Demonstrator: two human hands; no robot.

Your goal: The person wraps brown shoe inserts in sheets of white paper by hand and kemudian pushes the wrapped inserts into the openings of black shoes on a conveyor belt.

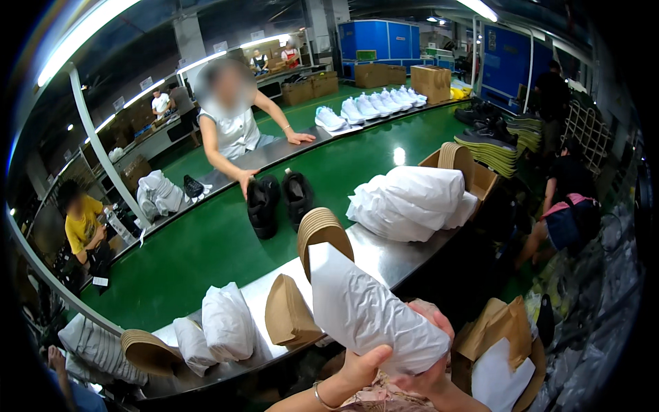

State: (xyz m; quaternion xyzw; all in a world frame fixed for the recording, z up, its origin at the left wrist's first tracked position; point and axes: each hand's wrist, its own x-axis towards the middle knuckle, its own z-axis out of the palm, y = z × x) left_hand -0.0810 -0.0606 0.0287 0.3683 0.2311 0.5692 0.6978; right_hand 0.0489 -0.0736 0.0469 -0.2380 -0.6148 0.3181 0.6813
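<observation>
Close in front of me, a white paper-wrapped bundle [374,319] is held up at a slant. My left hand [365,367] grips its lower end, thumb pressed on the paper. On the other side, my right hand [431,364] wraps round the same end, its fingers partly behind the paper. What lies inside the wrapping is hidden. Just beyond the bundle's raised end stands a stack of brown curved cardboard pieces [322,230]. Folded brown paper [292,312] rests to its left on the metal ledge [257,292].
Two black shoes [262,209] sit on the green belt [185,247]; a co-worker's hand [248,182] touches one. White-wrapped bundles [226,323] lie left, and a larger white-wrapped pile [412,202] right. White shoes [367,106] line the far edge. A carton with paper [501,374] stands lower right.
</observation>
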